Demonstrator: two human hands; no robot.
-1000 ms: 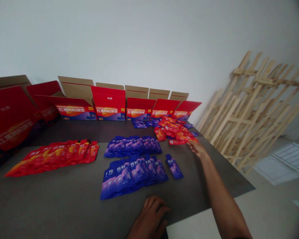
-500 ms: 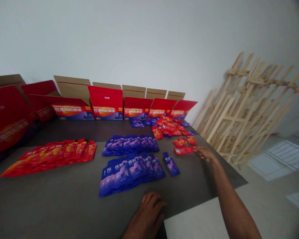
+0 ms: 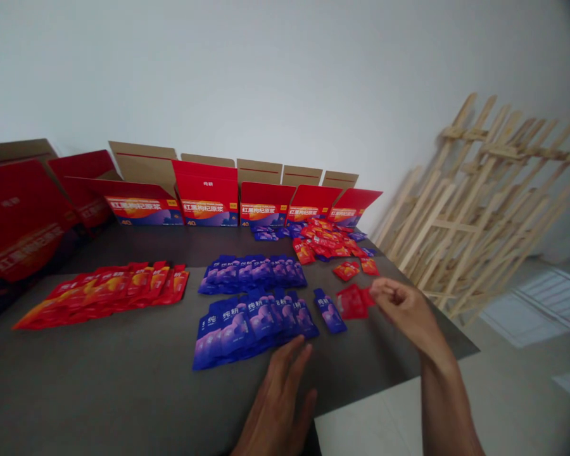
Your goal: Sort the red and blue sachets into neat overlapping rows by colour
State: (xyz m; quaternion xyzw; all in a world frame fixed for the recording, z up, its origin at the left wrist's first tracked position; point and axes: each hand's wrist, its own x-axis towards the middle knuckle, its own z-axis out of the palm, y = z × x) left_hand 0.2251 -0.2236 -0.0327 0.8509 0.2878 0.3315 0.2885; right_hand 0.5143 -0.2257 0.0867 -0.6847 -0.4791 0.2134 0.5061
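Pinched in my right hand (image 3: 401,307) is a red pouch (image 3: 354,301), held by one end and a little blurred, just right of a single blue pouch (image 3: 331,311). My left hand (image 3: 282,392) has its fingers apart and holds nothing, close to the front edge of the table. Beyond its fingertips lies an overlapping row of blue pouches (image 3: 251,323), with a second blue row (image 3: 254,272) behind it. An overlapping row of red pouches (image 3: 109,288) is on the left.
Open red boxes (image 3: 206,202) line the back of the dark table (image 3: 123,386). A loose heap of red and blue pouches (image 3: 327,240) lies at the back right, with loose red pouches (image 3: 346,270) before it. Wooden frames (image 3: 484,202) lean at the right wall.
My right hand has moved nearer with the red pouch, which has turned and left its spot below the loose red pouches. My left hand has spread its fingers and reached slightly forward.
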